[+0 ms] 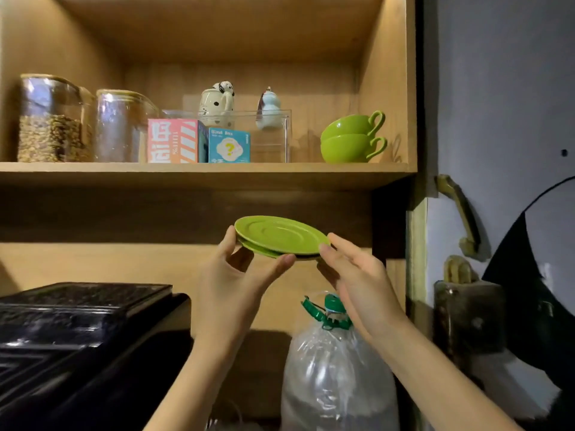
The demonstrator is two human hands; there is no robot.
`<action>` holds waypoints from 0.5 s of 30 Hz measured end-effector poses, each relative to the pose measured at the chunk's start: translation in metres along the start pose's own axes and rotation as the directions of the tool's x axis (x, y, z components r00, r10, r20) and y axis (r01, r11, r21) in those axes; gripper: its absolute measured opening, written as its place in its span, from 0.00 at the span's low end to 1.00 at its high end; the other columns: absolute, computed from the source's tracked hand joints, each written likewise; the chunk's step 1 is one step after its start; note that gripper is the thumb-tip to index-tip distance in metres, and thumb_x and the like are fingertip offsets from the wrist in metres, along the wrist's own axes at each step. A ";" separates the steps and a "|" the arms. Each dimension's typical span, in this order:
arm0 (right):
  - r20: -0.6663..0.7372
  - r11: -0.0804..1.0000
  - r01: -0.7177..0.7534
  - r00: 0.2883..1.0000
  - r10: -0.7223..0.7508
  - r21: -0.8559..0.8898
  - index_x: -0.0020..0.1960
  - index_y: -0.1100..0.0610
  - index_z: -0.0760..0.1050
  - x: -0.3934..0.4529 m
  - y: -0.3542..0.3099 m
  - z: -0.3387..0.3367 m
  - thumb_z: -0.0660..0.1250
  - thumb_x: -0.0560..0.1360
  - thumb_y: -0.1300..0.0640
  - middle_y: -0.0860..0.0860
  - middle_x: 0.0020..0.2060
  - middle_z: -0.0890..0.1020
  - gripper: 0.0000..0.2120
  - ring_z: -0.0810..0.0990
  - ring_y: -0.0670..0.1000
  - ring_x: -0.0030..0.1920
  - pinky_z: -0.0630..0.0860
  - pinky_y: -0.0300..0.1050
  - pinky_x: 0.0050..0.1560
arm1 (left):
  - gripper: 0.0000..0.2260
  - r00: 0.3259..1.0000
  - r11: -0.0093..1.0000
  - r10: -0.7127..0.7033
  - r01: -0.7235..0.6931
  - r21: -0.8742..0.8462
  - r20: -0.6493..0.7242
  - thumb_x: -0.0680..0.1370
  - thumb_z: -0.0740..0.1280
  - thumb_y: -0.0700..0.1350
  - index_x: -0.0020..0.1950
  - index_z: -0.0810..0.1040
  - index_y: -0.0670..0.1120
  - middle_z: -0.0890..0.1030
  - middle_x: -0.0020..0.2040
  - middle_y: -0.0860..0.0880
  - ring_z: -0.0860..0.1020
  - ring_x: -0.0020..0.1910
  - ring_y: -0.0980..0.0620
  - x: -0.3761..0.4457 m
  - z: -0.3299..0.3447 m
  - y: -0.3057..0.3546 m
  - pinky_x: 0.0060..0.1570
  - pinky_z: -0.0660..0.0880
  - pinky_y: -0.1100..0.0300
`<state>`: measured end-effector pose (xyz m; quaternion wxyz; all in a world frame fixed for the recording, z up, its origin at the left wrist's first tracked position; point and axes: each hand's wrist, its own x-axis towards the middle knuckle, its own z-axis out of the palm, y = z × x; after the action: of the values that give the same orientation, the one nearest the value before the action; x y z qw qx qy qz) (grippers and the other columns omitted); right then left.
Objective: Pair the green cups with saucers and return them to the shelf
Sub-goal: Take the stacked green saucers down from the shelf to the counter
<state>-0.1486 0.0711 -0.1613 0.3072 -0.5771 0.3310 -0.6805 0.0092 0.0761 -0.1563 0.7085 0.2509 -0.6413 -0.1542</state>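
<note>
While the two green cups (353, 138) sit nested one inside the other on the shelf (199, 172), up and to the right of the hands, the person holds a stack of two green saucers (280, 236) out in front, below that shelf board. The left hand (236, 272) is curled under the stack, thumb on the left rim and fingertips cupping the near edge from below. The right hand (357, 269) is loosely open at the right rim, fingers touching or just beside it; I cannot tell whether it carries any weight. No cup stands on a saucer yet, so I judge the pairing has barely begun, with the saucers only in hand. The next move seems to call for splitting the two saucers, probably the right hand peeling off the top one, and finding them a flat resting place, then lifting the cups apart. A large plastic water bottle with a green cap (329, 312) stands just below the right hand, and the clear box with figurines (267, 135) crowds the shelf above.
</note>
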 end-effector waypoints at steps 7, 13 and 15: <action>-0.133 0.963 -0.170 0.971 0.201 0.210 0.57 0.59 0.77 -0.065 0.066 -0.015 0.61 0.76 0.63 0.58 0.59 0.80 0.12 0.78 0.54 0.61 0.70 0.55 0.68 | 0.28 0.969 0.963 -0.246 0.246 -0.110 0.015 0.57 0.80 0.44 0.53 0.75 0.60 0.83 0.51 0.56 0.80 0.50 0.64 -0.093 -0.010 -0.050 0.52 0.76 0.65; -0.136 0.897 -0.385 0.898 0.419 0.219 0.54 0.59 0.78 -0.133 0.113 -0.019 0.59 0.76 0.66 0.52 0.45 0.85 0.12 0.82 0.51 0.50 0.78 0.44 0.54 | 0.37 0.878 0.865 -0.478 0.473 -0.167 0.018 0.61 0.76 0.31 0.68 0.68 0.41 0.78 0.62 0.43 0.78 0.58 0.53 -0.187 -0.024 -0.084 0.60 0.74 0.60; -0.142 0.867 -0.452 0.863 0.484 0.207 0.49 0.56 0.79 -0.157 0.131 -0.021 0.60 0.76 0.67 0.46 0.35 0.86 0.11 0.84 0.45 0.42 0.80 0.37 0.42 | 0.37 0.853 0.843 -0.522 0.518 -0.148 0.012 0.60 0.75 0.29 0.67 0.70 0.45 0.77 0.62 0.47 0.79 0.54 0.61 -0.216 -0.029 -0.093 0.59 0.72 0.66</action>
<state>-0.1422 0.1207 -0.3605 0.4779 -0.3839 0.4310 -0.6622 0.0194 0.1209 -0.3888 0.6657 0.3646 -0.5262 -0.3834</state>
